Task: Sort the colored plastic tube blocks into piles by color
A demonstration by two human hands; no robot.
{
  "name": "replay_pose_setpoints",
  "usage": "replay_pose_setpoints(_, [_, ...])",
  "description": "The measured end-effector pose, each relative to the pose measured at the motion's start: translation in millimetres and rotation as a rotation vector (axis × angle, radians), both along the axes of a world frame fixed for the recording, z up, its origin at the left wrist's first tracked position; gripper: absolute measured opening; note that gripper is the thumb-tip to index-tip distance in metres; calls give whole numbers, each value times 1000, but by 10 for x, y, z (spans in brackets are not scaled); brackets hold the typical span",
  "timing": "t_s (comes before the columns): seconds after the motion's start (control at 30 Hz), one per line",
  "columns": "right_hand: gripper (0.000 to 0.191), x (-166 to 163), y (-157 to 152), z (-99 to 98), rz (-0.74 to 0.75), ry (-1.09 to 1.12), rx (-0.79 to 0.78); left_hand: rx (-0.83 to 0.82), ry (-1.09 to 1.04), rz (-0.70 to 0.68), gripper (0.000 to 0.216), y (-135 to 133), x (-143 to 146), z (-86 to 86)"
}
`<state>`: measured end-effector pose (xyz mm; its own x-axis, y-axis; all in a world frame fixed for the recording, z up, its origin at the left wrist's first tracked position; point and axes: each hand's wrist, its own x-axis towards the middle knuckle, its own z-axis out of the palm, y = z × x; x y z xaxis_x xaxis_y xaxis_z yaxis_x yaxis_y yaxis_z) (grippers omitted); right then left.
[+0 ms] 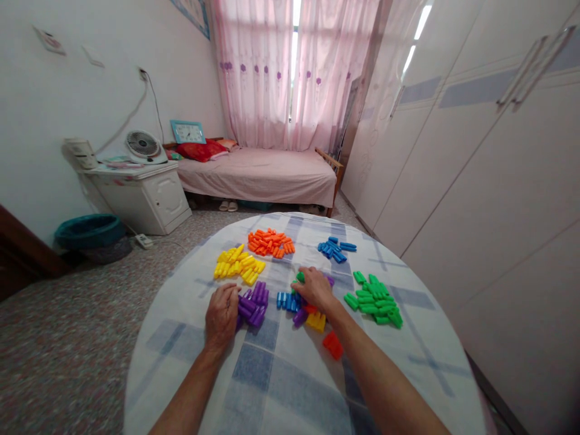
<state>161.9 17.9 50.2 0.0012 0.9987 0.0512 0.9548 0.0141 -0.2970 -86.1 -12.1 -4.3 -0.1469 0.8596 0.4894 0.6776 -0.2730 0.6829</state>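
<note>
Small plastic pieces lie sorted by colour on a round table (281, 374) with a checked cloth. My left hand (222, 315) rests knuckles-up against the purple pile (254, 303), fingers curled at its left edge. My right hand (313, 289) lies over a mixed cluster (308, 314) of blue, purple, yellow and red pieces, its fingers touching a green piece (299, 277). Whether either hand holds a piece is hidden. Further off lie a yellow pile (238, 264), an orange pile (270, 242), a blue pile (336, 248) and a green pile (375, 299). A red piece (333, 345) sits alone near my right forearm.
Behind the table stands a bed (258, 172) with a pink cover under curtains. A white cabinet (145, 196) with a fan is at the left, with a teal bin (89, 232) beside it. White wardrobes (475, 157) line the right side.
</note>
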Motion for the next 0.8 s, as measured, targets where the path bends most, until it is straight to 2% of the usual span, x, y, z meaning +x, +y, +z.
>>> replay_pose_setpoints(0.23, [40, -135, 112, -4, -32, -87, -92, -15, 5, 3, 35, -5, 12, 19])
replay_pose_setpoints(0.43, [35, -185, 48, -47, -13, -69, -39, -19, 20, 2, 37, 5, 8, 20])
replay_pose_setpoints(0.8, [31, -79, 27, -129, 33, 28, 11, -29, 3, -20, 35, 19, -4, -2])
